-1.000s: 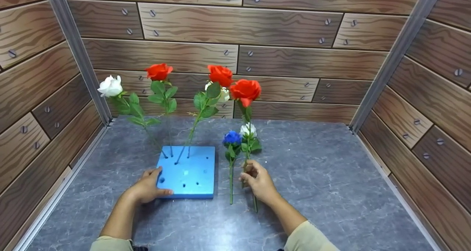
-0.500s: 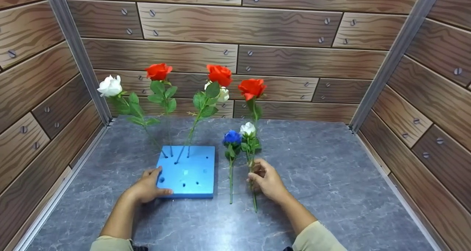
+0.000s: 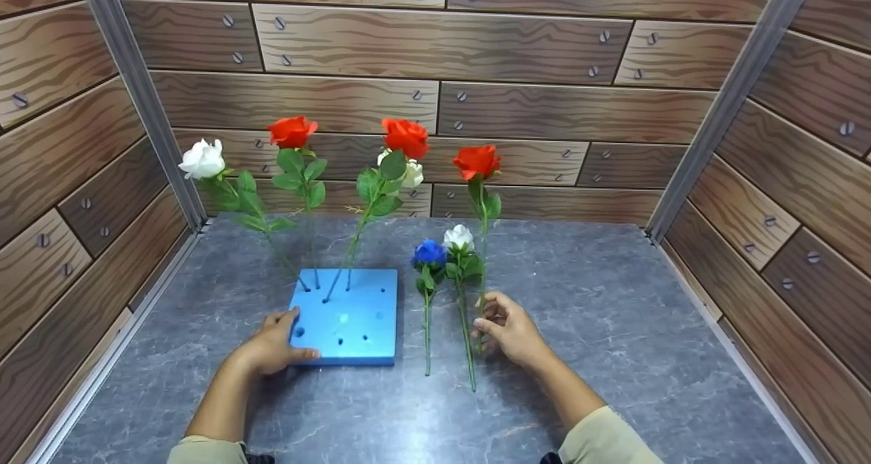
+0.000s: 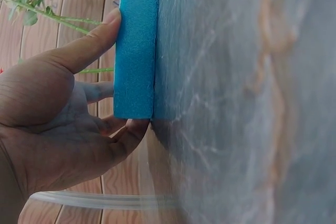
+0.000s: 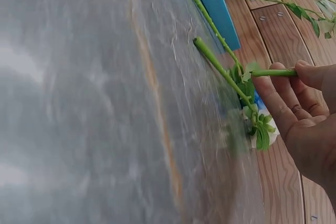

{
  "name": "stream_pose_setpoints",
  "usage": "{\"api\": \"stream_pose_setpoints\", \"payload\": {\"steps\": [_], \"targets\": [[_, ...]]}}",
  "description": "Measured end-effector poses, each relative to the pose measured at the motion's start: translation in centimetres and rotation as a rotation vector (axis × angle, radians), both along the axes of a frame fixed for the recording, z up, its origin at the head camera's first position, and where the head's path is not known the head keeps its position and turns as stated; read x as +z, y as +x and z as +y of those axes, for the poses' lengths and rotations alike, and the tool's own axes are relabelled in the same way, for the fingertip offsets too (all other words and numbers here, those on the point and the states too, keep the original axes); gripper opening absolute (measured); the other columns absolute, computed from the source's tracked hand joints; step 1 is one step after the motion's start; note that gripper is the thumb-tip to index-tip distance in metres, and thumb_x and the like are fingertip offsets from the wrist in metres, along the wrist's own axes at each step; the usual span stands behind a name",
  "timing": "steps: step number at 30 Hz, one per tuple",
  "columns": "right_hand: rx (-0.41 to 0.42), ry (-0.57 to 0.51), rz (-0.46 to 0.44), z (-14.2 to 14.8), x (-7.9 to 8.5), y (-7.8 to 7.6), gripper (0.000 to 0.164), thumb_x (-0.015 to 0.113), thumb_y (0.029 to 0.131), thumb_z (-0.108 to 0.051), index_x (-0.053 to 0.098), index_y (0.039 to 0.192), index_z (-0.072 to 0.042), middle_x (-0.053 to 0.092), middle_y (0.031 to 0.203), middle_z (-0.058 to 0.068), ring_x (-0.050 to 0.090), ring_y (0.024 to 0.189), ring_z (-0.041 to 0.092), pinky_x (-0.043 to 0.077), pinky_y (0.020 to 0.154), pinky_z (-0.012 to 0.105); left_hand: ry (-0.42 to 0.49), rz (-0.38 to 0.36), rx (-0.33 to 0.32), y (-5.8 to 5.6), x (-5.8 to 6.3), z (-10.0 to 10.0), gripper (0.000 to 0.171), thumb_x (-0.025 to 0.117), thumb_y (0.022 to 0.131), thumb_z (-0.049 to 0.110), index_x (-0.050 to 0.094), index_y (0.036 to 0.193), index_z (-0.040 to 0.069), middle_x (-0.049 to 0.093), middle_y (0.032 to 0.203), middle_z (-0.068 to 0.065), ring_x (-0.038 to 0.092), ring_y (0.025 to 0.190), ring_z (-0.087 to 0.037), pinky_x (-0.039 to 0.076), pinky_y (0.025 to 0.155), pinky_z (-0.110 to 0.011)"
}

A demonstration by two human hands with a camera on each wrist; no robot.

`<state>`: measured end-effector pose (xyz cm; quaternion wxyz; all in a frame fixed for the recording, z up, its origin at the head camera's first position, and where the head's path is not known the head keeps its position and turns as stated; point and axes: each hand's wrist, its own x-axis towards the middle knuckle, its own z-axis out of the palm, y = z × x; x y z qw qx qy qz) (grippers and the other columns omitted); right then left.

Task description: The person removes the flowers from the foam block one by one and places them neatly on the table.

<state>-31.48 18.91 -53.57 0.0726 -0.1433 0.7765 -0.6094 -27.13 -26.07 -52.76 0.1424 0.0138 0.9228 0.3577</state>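
Two khaki sleeves, left and right, are showing at the near edge of the head view. Left hand is gripping the near left corner of a blue block: thumb is pressing at its near edge, the other fingers are curling along its left side. Right hand, well over to the right, is pinching the green stem of a red rose between thumb and fingers. That rose is standing nearly upright, its bloom rising high above the hand. Cannot tell from these views whether its stem end is touching the grey marbled table.

Between block and right hand, two flowers are lying side by side on the table, stem ends pointing nearward: a blue rose nearer the block, a white rose just beside the held stem.

Block is lying flat, several small holes showing in its top. Toward its far left part, four stems are standing in it: a white bloom leaning left, a red bloom, a second red bloom leaning right, a cream bloom partly hiding behind that one.

Farthest off, a wood-plank-patterned wall is closing the space.
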Motion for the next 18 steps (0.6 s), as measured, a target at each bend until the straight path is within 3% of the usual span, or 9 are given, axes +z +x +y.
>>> {"api": "stream_pose_setpoints", "payload": {"steps": [9, 18], "targets": [[0.012, -0.06, -0.075, 1.7, -0.1, 0.1, 0.033, 0.063, 0.104, 0.007, 0.048, 0.134, 0.012, 0.064, 0.091, 0.004, 0.074, 0.083, 0.019, 0.067, 0.063, 0.037, 0.01, -0.001, 0.018, 0.0, 0.0, 0.3, 0.117, 0.087, 0.093, 0.044, 0.015, 0.171, -0.004, 0.014, 0.171, -0.043, 0.02, 0.157, -0.068, 0.031, 0.124, -0.076], [0.015, -0.071, -0.173, 3.5, -0.6, 0.2, 0.039, 0.064, 0.106, 0.002, 0.044, 0.137, 0.013, 0.065, 0.086, 0.004, 0.074, 0.078, 0.018, 0.065, 0.059, 0.034, 0.017, -0.003, 0.015, 0.1, -0.1, 0.0, 0.118, 0.086, 0.093, 0.045, 0.014, 0.171, -0.005, 0.012, 0.171, -0.043, 0.018, 0.157, -0.068, 0.028, 0.125, -0.076]]}}
